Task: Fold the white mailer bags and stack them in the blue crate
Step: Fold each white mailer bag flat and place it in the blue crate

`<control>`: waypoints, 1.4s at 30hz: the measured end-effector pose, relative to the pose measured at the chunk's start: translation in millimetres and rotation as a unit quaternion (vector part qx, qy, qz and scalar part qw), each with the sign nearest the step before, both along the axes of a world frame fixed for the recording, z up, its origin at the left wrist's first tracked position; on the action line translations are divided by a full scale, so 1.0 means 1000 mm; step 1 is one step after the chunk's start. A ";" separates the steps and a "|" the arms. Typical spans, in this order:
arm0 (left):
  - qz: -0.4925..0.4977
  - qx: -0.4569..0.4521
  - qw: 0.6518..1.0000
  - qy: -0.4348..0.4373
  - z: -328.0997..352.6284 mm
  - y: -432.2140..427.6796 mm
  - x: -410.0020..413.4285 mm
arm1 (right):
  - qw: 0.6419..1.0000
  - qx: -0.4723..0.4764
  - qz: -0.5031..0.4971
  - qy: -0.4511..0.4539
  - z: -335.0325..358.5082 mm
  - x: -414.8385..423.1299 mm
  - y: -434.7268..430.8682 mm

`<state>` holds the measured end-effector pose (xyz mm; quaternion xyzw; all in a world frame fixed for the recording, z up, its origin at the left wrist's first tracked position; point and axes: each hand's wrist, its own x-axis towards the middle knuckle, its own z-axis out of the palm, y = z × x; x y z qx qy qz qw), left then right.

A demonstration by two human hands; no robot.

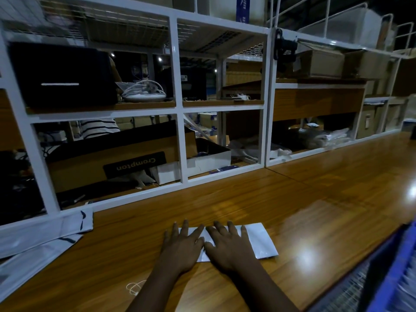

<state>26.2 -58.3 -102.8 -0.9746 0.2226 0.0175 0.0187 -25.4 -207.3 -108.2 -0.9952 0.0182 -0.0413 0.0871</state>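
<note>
Left hand & right hand: both flat, fingers straight, side by side, pressing the folded white plastic mailer bag onto the glossy brown wooden bench. Bag prob. light, thin, floppy, slick, so the fold may spring open. Best to pinch the folded edge w/ thumb under. Blue plastic crate sits near, to the right.

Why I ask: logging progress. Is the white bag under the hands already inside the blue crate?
No, the white mailer bag lies on the wooden table under the left hand and right hand, outside the blue crate.
</note>
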 end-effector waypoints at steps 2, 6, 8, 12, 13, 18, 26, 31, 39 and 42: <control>0.005 -0.022 1.000 -0.002 0.002 0.001 -0.005 | 1.000 0.008 0.004 0.003 0.000 0.000 -0.002; 0.019 -0.070 0.995 -0.071 0.008 0.000 -0.010 | 0.999 -0.016 -0.035 -0.031 0.001 -0.005 -0.020; 0.016 -0.107 0.990 -0.090 0.010 -0.007 -0.010 | 0.997 -0.036 -0.063 -0.033 -0.006 -0.006 -0.033; -0.033 -0.069 0.994 -0.074 0.001 -0.027 -0.018 | 0.993 -0.089 -0.063 -0.034 -0.023 -0.007 -0.040; -0.035 -0.052 0.996 -0.068 -0.001 -0.029 -0.019 | 0.993 -0.091 -0.067 -0.032 -0.025 -0.007 -0.040; -0.020 -0.030 0.999 -0.039 -0.001 -0.027 -0.014 | 0.994 -0.060 -0.087 -0.022 -0.025 -0.001 -0.042; -0.009 -0.015 0.999 -0.034 0.000 -0.025 -0.014 | 0.993 -0.070 -0.091 -0.020 -0.016 -0.012 -0.037; -0.042 -0.041 0.997 -0.045 0.002 -0.013 -0.017 | 0.994 -0.021 -0.032 -0.104 0.002 -0.024 -0.028; -0.049 -0.059 0.996 0.033 0.001 0.006 -0.022 | 0.999 -0.025 0.003 0.037 0.000 -0.027 -0.026; -0.042 -0.065 0.997 0.029 0.003 0.008 -0.022 | 0.999 -0.018 0.001 0.034 0.001 -0.027 -0.026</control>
